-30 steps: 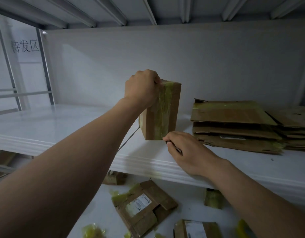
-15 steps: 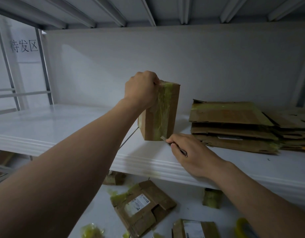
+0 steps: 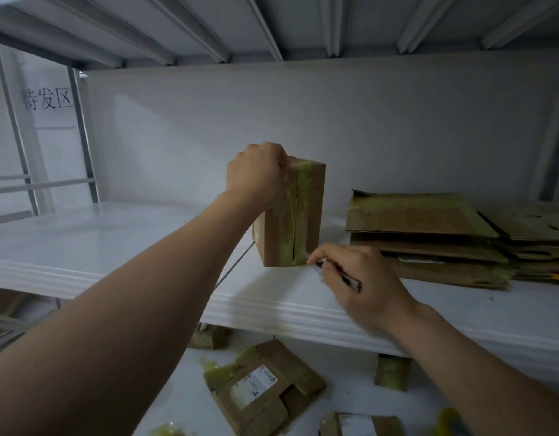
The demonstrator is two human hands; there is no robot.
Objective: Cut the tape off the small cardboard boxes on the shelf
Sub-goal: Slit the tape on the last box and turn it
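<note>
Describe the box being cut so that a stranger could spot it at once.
On the white upper shelf, left of the stack of flattened cartons, stands one small cardboard box. The left hand grips its top; the right hand holds a blade at its lower edge. Unlike its flat neighbours it stands upright, yellow-green tape down its front.

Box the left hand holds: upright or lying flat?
Upright. The box stands on its narrow end on the shelf, left hand gripping its top corner.

Flattened cardboard stack (image 3: 423,221) right; printed sign (image 3: 47,99) far left; opened box (image 3: 268,388) below.
</note>
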